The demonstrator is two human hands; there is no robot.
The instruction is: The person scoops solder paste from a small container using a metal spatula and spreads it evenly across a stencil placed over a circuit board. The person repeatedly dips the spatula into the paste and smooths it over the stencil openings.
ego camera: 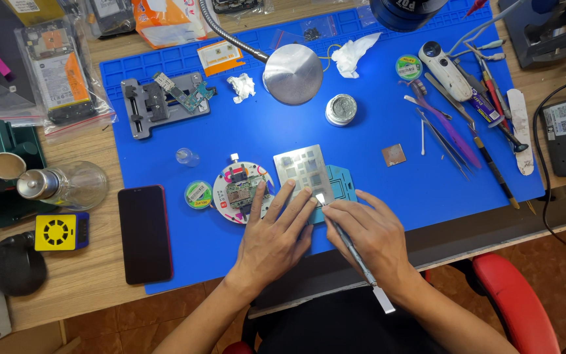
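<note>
Hands are seen over a blue work mat [375,144]. A square metal stencil [303,172] is pressed flat by the left hand [275,236], fingers spread. A thin metal spatula [355,252] is gripped by the right hand [373,237], tip touching the stencil.

Your left hand [275,237] lies on the metal plate [303,172] with holes. Your right hand [373,237] is just right of it, holding a thin tool [356,254]. The round holder [242,191] sits left of the plate, and the phone [144,233] is farther left.
</note>
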